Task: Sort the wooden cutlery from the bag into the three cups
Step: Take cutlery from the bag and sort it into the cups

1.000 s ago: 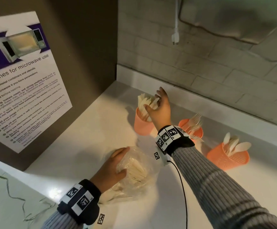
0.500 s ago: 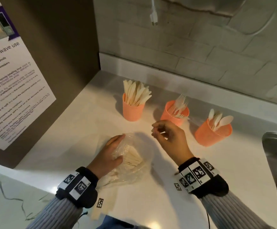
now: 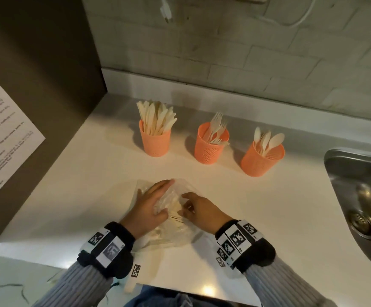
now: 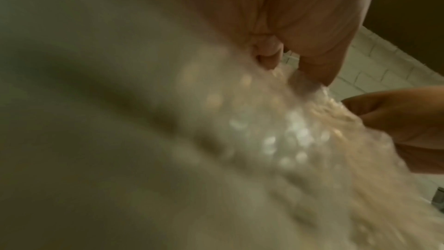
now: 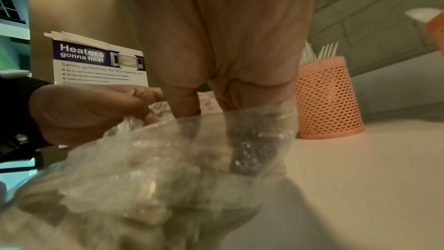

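Three cups: knife cup (image 3: 155, 141), fork cup (image 3: 210, 149), spoon cup (image 3: 261, 160); one bag (image 3: 180, 237) of wooden cutlery (image 3: 175, 213). The left hand (image 3: 149, 207) grips the bag's plastic; fingers of the right hand (image 3: 201, 209) dip inside, hold unclear

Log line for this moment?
left hand: grips bag; right hand: reaching into bag; knife cup, fork cup, spoon cup: upright; stage: picking from bag

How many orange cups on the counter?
3, in a row on the counter: left cup holds knives, middle cup forks, right cup spoons, nearest the sink. None appear hidden.
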A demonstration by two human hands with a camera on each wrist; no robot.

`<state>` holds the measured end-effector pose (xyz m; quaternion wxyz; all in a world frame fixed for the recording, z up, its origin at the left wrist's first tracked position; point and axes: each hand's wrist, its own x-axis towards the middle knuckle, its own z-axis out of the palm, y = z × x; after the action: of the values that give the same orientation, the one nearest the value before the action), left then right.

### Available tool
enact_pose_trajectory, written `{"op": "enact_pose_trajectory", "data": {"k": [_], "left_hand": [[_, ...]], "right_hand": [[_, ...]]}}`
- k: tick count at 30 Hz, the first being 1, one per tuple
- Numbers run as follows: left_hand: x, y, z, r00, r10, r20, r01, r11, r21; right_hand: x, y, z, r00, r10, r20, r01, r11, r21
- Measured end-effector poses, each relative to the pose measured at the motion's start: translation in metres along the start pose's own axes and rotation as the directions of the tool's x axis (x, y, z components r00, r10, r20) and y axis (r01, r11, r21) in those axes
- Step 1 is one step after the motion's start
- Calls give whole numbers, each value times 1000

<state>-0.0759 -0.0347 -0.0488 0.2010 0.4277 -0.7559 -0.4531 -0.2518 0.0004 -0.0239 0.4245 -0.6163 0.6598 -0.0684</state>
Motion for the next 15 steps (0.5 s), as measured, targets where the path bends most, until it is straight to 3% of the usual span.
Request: {"op": "enact_pose_trajectory", "data": {"k": [3, 6, 15], "left_hand": [[-4, 1, -2, 995, -92, -33, 97, 975, 200], [-9, -6, -1, 993, -114, 8, 112, 990, 91], [-8, -17, -1, 999, 15, -28, -16, 1000, -22]], "right_hand": [[5, -6, -2, 999, 28, 36, -31, 996, 79], [13, -10, -1, 995, 59, 85, -72, 984, 161], [32, -16, -5, 969, 122, 216, -154, 978, 138]]}}
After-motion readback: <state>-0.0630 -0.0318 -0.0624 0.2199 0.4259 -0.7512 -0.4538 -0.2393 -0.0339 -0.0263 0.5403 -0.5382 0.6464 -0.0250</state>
